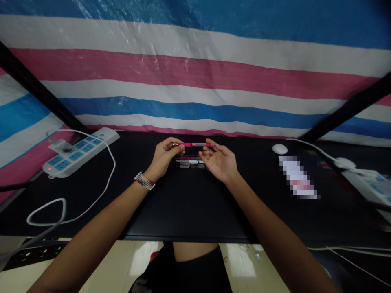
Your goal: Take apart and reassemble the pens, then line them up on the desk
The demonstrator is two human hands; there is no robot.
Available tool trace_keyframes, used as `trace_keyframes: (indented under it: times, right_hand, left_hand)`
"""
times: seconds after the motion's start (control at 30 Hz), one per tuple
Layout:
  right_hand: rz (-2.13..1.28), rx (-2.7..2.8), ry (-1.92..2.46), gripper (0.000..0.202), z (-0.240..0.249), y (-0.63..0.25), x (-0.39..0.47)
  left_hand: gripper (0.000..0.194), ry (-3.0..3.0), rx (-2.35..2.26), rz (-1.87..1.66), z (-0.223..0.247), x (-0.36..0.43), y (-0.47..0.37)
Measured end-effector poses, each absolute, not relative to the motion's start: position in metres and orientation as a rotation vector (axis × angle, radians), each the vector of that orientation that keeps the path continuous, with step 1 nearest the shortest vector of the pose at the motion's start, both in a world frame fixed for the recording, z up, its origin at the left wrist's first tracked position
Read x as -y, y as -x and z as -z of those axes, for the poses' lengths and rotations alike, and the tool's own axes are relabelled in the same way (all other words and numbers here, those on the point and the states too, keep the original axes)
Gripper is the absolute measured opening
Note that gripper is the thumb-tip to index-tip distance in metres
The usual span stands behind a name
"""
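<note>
A pink pen point(195, 144) with a partly clear barrel is held level above the black desk. My left hand point(164, 156) pinches its left end between thumb and fingers, and a colourful woven watch band circles that wrist. At the other end, my right hand point(221, 162) is turned palm up, its bent fingers around the pen's tip. Just below the held pen, several more pens lie side by side on the desk, among them a white pen point(190, 162) and a dark red pen point(188, 158). My right fingers partly cover their right ends.
On the left of the black desk point(189, 211) sits a white power strip point(83, 151) with a charger plugged in and a looping white cable point(113, 167). To the right are a white mouse point(280, 149), a blurred-out slip point(297, 179) and another power strip point(371, 185). A striped sheet point(195, 73) hangs behind.
</note>
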State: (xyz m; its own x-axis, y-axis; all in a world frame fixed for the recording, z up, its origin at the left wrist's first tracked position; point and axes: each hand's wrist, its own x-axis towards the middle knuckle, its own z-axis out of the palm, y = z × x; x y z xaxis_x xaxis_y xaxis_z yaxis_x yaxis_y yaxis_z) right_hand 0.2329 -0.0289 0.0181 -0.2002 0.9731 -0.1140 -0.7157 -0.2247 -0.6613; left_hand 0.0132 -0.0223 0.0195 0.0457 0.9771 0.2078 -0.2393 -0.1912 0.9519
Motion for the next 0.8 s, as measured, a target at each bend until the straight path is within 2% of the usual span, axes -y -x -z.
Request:
trace_keyframes:
  times: [0.1,0.23,0.37,0.5,0.67,0.8]
  right_hand:
    - [-1.646,0.700,0.670,0.037,-0.015,-0.236,0.026]
    - [-1.252,1.020,0.856,0.024,-0.003,-0.241,0.016]
    - [-0.833,1.337,1.001,0.022,0.010,-0.247,0.007]
    - [-0.574,1.560,1.099,0.021,0.017,-0.254,0.003]
    - [-0.390,1.782,1.200,0.023,0.021,-0.259,0.001]
    - [-0.432,1.805,1.215,0.022,0.024,-0.260,0.001]
  left_hand:
    - [0.019,-1.254,-0.891,-1.412,-0.017,0.020,-0.012]
    - [0.019,-1.390,-0.962,-1.440,-0.012,0.014,-0.008]
    - [0.016,-1.580,-1.090,-1.418,-0.005,0.010,-0.005]
    - [0.013,-1.763,-1.243,-1.332,-0.001,0.008,-0.002]
    - [0.013,-1.999,-1.367,-1.184,0.000,0.008,0.002]
    - [0.012,-2.102,-1.378,-1.168,0.004,0.005,0.003]
